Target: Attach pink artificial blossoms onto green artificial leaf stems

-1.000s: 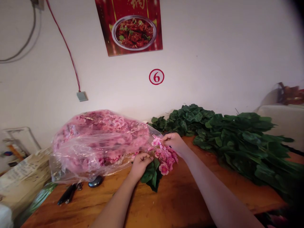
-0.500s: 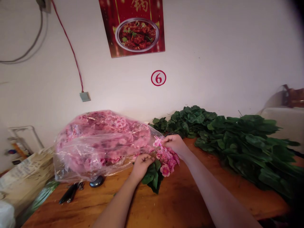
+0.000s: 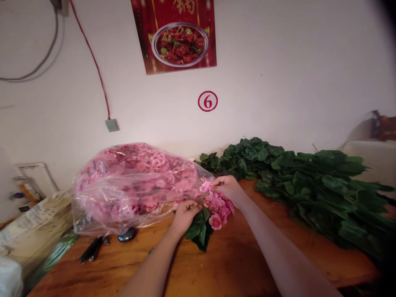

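1. Some leaves, pinched in the left hand, could slip if its grip loosens.
2. Pink flowers beside them, pinched by the right hand, could tear if tugged.
3. Clear bag just behind could snag the flowers.

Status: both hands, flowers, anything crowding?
Left hand pinching green leaves. Right hand fingering pink flowers. Bulky plastic bag close by left hand.
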The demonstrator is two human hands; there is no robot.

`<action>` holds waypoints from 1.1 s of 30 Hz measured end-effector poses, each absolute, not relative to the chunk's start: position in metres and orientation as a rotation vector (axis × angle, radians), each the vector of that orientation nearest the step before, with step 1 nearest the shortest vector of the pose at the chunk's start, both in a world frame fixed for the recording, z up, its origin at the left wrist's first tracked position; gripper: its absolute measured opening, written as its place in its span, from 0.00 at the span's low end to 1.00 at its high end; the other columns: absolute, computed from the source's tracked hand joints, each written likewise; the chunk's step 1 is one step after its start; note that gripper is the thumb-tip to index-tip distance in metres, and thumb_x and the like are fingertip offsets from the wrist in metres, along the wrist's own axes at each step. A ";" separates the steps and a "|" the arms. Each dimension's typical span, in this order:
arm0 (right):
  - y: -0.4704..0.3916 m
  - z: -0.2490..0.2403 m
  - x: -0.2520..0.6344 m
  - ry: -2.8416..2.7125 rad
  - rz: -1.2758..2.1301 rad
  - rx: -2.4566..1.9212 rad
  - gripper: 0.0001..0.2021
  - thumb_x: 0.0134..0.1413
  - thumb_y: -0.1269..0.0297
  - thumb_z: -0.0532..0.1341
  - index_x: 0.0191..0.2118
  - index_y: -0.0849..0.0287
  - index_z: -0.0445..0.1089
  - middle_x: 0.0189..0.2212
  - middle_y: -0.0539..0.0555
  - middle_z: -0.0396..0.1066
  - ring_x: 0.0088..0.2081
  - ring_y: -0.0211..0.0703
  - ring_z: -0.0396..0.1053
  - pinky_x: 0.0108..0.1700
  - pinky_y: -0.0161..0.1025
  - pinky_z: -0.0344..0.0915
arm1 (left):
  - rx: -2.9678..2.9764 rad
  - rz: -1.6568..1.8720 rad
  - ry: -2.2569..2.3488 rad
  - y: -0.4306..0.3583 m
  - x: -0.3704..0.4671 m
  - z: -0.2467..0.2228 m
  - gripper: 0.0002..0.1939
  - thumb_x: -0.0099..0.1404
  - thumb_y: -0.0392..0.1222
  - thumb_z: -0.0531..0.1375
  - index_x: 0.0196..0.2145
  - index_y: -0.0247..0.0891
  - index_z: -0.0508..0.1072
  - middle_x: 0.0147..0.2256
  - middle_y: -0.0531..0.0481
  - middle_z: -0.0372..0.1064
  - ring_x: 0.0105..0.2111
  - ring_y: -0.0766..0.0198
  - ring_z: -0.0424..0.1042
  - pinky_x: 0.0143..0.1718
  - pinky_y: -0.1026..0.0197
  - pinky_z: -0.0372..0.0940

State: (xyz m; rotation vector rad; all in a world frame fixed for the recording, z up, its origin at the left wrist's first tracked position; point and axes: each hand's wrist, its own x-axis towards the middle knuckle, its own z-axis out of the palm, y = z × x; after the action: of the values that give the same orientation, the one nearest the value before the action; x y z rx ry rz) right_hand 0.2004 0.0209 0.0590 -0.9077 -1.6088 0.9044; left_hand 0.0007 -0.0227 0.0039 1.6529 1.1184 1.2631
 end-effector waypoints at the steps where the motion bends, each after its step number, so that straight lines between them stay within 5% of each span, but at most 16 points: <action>1: 0.020 0.059 0.200 -1.628 0.906 -0.906 0.10 0.35 0.61 0.67 0.25 0.64 0.73 0.22 0.51 0.71 0.26 0.38 0.65 0.30 0.35 0.60 | 1.656 1.260 1.116 -0.022 0.000 0.003 0.15 0.54 0.47 0.61 0.19 0.34 0.66 0.16 0.57 0.55 0.18 0.72 0.53 0.21 0.67 0.46; 10: 0.002 0.066 0.205 -1.878 1.020 -0.865 0.24 0.40 0.59 0.66 0.47 0.58 0.67 0.38 0.53 0.71 0.40 0.44 0.68 0.41 0.36 0.63 | 1.613 1.214 1.098 -0.023 0.001 0.005 0.16 0.55 0.49 0.61 0.21 0.32 0.69 0.17 0.56 0.56 0.19 0.71 0.54 0.22 0.67 0.48; 13: 0.003 0.063 0.206 -2.003 0.952 -0.894 0.23 0.35 0.62 0.68 0.42 0.60 0.69 0.35 0.52 0.72 0.37 0.44 0.67 0.39 0.36 0.62 | 1.611 1.159 1.093 -0.024 0.002 0.005 0.18 0.55 0.52 0.61 0.21 0.32 0.69 0.17 0.56 0.56 0.19 0.72 0.52 0.21 0.67 0.47; 19: 0.013 0.057 0.202 -2.172 0.747 -0.785 0.02 0.41 0.68 0.61 0.24 0.61 0.69 0.22 0.46 0.67 0.26 0.36 0.61 0.30 0.32 0.58 | 1.698 1.144 1.119 -0.023 0.001 0.004 0.21 0.53 0.56 0.62 0.20 0.32 0.71 0.17 0.54 0.58 0.19 0.71 0.53 0.22 0.66 0.49; 27: 0.021 0.041 0.193 -2.196 0.506 -0.816 0.08 0.40 0.74 0.54 0.18 0.60 0.65 0.20 0.48 0.66 0.25 0.37 0.61 0.29 0.32 0.57 | 1.837 1.168 1.196 -0.019 0.003 -0.010 0.21 0.55 0.52 0.60 0.15 0.34 0.66 0.16 0.56 0.52 0.20 0.70 0.49 0.22 0.66 0.46; 33: 0.021 0.035 0.184 -2.142 0.499 -0.836 0.09 0.35 0.77 0.55 0.21 0.59 0.71 0.24 0.51 0.73 0.28 0.41 0.65 0.34 0.34 0.61 | 1.853 1.142 1.244 -0.022 0.005 -0.013 0.18 0.55 0.51 0.59 0.17 0.35 0.70 0.18 0.54 0.57 0.21 0.68 0.53 0.24 0.66 0.49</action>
State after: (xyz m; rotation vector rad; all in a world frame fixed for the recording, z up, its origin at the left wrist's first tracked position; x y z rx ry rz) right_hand 0.1840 0.0209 0.0346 -0.8360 -2.1419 0.4990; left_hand 0.0047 -0.0218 -0.0128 1.8525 1.2442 1.1425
